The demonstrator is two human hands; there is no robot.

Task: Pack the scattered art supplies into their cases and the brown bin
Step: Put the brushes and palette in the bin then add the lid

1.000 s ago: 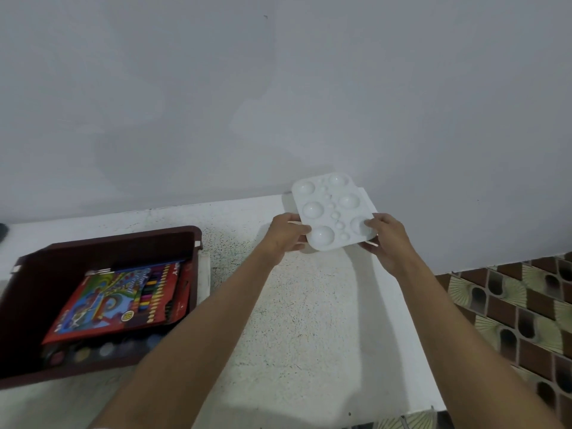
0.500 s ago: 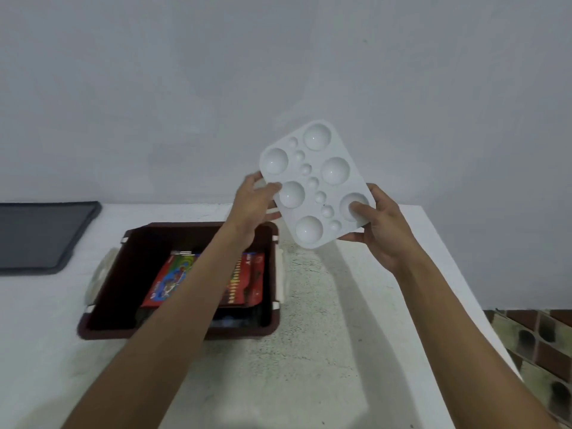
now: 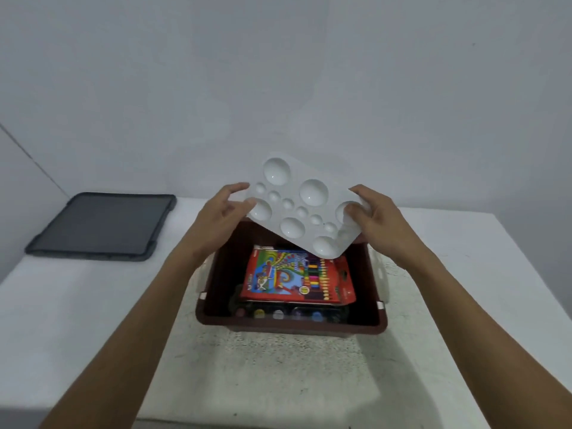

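Head view: glossy white palette [image 3: 306, 209], round wells, aslant above brown bin [image 3: 291, 328]

Both arms stretch forward, hands above the far end of the bin [image 3: 291, 325]. The left hand [image 3: 221, 216] pinches the palette [image 3: 305, 209] at one edge; the right hand [image 3: 379, 226] grips the opposite edge, thumb on top.

palette [image 3: 306, 212]: white plastic, smooth, glossy wells | brown bin [image 3: 291, 325]: smooth plastic, dull sheen | pencil box [image 3: 294, 277]: printed card, slightly glossy | tablet case [image 3: 102, 227]: dark, matt, rubbery-looking | worktop [image 3: 93, 320]: white, matt, speckled and rough toward the middle | wall [image 3: 278, 72]: matt paint
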